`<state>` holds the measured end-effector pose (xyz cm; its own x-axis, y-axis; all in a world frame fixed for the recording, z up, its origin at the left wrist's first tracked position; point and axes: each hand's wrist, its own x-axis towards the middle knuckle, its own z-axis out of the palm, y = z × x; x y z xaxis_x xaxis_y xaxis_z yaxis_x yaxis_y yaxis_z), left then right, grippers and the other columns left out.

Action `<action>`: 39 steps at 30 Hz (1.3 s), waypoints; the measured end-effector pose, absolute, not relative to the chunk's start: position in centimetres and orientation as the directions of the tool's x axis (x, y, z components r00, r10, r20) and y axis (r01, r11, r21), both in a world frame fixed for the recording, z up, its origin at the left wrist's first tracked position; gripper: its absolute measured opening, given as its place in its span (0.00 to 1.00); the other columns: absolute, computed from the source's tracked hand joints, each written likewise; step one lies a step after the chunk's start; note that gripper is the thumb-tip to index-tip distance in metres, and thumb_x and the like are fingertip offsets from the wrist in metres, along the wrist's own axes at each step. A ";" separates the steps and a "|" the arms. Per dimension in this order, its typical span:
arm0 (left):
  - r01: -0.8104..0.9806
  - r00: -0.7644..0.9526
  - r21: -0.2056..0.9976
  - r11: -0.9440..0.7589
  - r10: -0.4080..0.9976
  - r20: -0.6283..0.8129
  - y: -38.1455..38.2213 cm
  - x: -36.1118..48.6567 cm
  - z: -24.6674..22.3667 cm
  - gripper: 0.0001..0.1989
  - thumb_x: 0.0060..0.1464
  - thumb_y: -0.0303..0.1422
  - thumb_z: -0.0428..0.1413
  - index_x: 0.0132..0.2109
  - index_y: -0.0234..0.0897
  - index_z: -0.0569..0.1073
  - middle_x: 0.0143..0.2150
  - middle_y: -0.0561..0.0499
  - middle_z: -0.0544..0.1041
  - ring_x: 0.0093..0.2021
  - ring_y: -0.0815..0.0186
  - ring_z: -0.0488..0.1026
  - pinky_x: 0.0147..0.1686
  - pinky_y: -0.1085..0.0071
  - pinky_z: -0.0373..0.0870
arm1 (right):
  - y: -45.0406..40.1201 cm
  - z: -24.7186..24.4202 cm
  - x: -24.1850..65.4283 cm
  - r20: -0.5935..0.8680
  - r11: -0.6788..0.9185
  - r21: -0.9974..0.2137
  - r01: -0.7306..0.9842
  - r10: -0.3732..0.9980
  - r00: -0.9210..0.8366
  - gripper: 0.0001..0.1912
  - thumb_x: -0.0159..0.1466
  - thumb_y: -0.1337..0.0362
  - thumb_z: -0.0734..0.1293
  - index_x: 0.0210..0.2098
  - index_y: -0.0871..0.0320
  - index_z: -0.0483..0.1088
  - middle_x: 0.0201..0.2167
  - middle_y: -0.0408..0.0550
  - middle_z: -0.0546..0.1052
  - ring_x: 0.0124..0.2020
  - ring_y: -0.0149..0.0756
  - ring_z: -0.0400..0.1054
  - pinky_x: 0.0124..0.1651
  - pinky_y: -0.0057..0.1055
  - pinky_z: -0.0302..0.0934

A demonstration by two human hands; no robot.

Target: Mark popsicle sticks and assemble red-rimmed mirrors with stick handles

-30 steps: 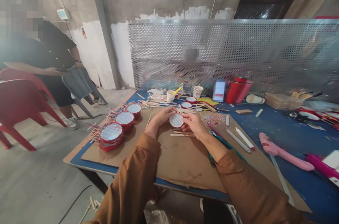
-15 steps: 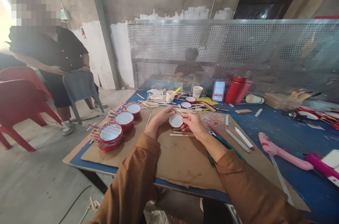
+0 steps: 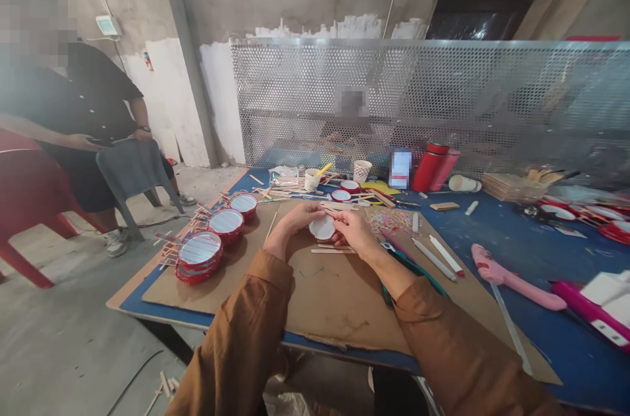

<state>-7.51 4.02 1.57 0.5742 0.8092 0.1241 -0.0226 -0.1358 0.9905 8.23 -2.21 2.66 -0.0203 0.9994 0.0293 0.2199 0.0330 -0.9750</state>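
Between my hands is a small round red-rimmed piece with a white face (image 3: pixel 322 228), held above the brown cardboard (image 3: pixel 339 311). My left hand (image 3: pixel 298 219) has its fingers closed on the piece's upper left edge. On its right edge, the fingers of my right hand (image 3: pixel 353 230) are pinched. Flat wooden sticks (image 3: pixel 332 250) lie on the cardboard just below the piece. Stacked red-rimmed discs with sticks (image 3: pixel 199 252) stand in a row at the left. Colored rubber bands (image 3: pixel 391 220) are scattered right of my right hand.
A pink glue gun (image 3: pixel 516 279) and white markers (image 3: pixel 445 255) lie at the right. Behind are paper cups (image 3: pixel 361 170), a red bottle (image 3: pixel 429 168) and a phone (image 3: pixel 400 168). A person (image 3: pixel 93 101) stands at the left beside a grey chair (image 3: pixel 132 170).
The view has shifted slightly, and the person at the left appears nearer the frame's edge. Both hands still hold the round piece, whose face now looks more tilted.
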 end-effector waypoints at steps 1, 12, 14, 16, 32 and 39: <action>-0.012 0.589 0.991 -0.134 0.800 0.115 4.0 -7.6 1.6 0.19 0.45 0.43 0.62 0.34 0.30 0.70 0.26 0.50 0.71 0.24 0.72 0.65 0.25 0.74 0.58 | -2.2 2.6 8.2 0.035 0.040 -0.969 0.246 0.999 -0.022 0.05 0.58 0.71 0.62 0.34 0.60 0.68 0.19 0.39 0.72 0.17 0.26 0.68 0.17 0.21 0.65; -0.036 0.597 0.998 -0.044 0.800 0.057 3.7 -7.3 1.5 0.18 0.44 0.41 0.63 0.32 0.30 0.69 0.27 0.47 0.73 0.26 0.69 0.69 0.26 0.73 0.64 | -0.3 5.6 16.7 0.268 -0.076 -0.623 0.779 0.914 0.304 0.09 0.58 0.68 0.60 0.31 0.59 0.72 0.34 0.52 0.77 0.37 0.38 0.70 0.34 0.27 0.59; -0.058 0.587 0.998 -0.017 0.808 0.048 3.3 -7.2 1.7 0.18 0.44 0.41 0.63 0.32 0.30 0.68 0.27 0.47 0.73 0.26 0.68 0.70 0.26 0.72 0.65 | 0.0 5.3 17.7 0.249 -0.135 -0.525 0.840 0.920 0.304 0.07 0.56 0.68 0.62 0.27 0.59 0.73 0.32 0.52 0.78 0.37 0.40 0.70 0.35 0.28 0.57; -0.087 0.583 0.996 0.023 0.811 0.032 2.7 -7.1 1.9 0.18 0.44 0.39 0.64 0.32 0.30 0.67 0.26 0.46 0.73 0.26 0.67 0.71 0.27 0.71 0.67 | 0.3 4.7 17.9 0.205 -0.165 -0.442 0.882 0.938 0.278 0.07 0.53 0.68 0.64 0.22 0.59 0.73 0.28 0.52 0.77 0.35 0.40 0.71 0.34 0.28 0.56; -0.255 0.592 0.959 0.126 0.804 0.052 1.0 -6.7 2.1 0.14 0.47 0.35 0.62 0.33 0.31 0.66 0.26 0.47 0.72 0.26 0.66 0.72 0.32 0.63 0.71 | 1.7 2.9 17.6 0.145 -0.117 -0.561 0.819 0.961 0.236 0.10 0.53 0.68 0.63 0.16 0.61 0.70 0.19 0.52 0.75 0.28 0.38 0.71 0.32 0.28 0.57; -0.239 0.606 0.967 0.094 0.792 0.072 1.5 -6.8 1.6 0.16 0.47 0.38 0.62 0.34 0.32 0.67 0.28 0.48 0.72 0.27 0.66 0.71 0.32 0.63 0.70 | 1.3 3.3 17.5 0.081 -0.024 -0.888 0.460 0.975 0.207 0.10 0.54 0.59 0.66 0.27 0.61 0.67 0.20 0.45 0.72 0.17 0.26 0.60 0.18 0.22 0.49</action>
<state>-6.81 1.47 1.62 0.6063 0.7919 0.0723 -0.2386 0.0945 0.9665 17.51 1.27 3.35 0.2072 0.9750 0.0807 0.4596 -0.0242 -0.8878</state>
